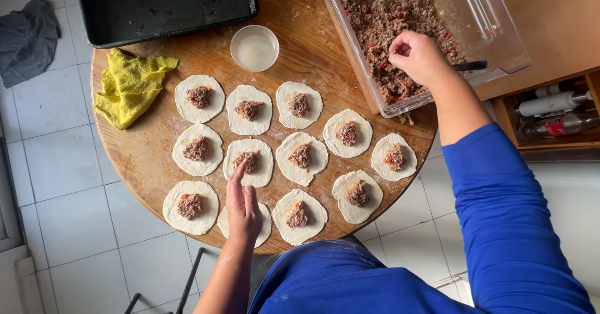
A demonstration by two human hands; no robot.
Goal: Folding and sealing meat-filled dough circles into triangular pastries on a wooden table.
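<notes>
Filling stage. Near, the left hand (244, 206) rests open, flat over the one unfilled pale dough round (262, 223) on the round wooden desk (144, 158). Far right, the right hand (417, 56) grips a black-handled utensil (470, 66) in the clear plastic tub of minced filling (381, 14); next, seemingly, a portion carried to that round.

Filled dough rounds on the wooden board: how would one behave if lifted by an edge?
A dough round is thin and flat, so it would probably droop and stretch. The mound of filling in the centre would likely pull it down or slide off. The flour-dusted board suggests it may release without much sticking.
</notes>
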